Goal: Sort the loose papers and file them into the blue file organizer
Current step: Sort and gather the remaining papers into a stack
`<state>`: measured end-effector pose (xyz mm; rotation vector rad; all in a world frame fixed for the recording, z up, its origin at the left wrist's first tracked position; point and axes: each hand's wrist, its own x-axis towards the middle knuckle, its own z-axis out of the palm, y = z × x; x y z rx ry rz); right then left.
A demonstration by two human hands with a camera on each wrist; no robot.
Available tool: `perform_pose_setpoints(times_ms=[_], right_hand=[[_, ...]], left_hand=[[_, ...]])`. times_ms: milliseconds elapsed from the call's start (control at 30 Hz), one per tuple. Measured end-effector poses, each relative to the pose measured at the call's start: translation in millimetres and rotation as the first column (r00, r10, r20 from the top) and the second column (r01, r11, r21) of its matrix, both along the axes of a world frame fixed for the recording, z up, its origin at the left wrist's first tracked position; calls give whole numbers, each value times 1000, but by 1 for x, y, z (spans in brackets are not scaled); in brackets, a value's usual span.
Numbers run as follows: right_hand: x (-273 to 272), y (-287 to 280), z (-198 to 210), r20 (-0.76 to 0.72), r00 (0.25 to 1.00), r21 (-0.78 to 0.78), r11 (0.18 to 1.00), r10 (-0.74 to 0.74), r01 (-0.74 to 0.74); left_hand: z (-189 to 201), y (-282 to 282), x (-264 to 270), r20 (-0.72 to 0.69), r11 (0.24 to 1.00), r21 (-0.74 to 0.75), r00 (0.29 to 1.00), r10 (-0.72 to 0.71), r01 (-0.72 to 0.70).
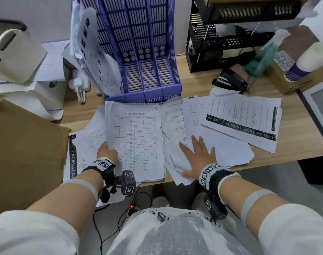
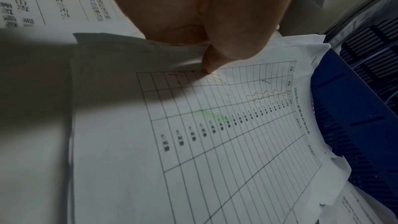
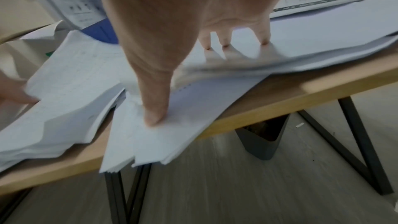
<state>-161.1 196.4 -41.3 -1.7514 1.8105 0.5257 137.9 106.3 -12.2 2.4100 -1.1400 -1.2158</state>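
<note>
The left hand pinches the table sheets, long axis pointing to the blue file organizer just behind, while the right hand lies spread on loose papers.

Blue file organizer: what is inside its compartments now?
The blue file organizer holds a sheaf of printed papers in its leftmost compartment. The other compartments show only bare slatted floors. Those papers hide the leftmost compartment's floor.
</note>
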Motion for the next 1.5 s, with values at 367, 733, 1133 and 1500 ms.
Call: perform_pose_setpoints(times_ms=[367,733,1133,1500], right_hand=[[-54,-11,29,151,819,-370,736,-554,566],[15,37,3,-104,972,7,977,212,-213],[-18,4,38,231,938,-165,940,-258,300],[-26,5,47,368,709,-202,693,-601,692]], left_hand=[[-2,2,15,-54,998,-37,997,-55,53],[-1,6,23,-50,998,-27,997,-61,60],[4,9,24,-53,998,-29,997,-62,61],[12,14,26,-42,996,-15,995,-88,87]])
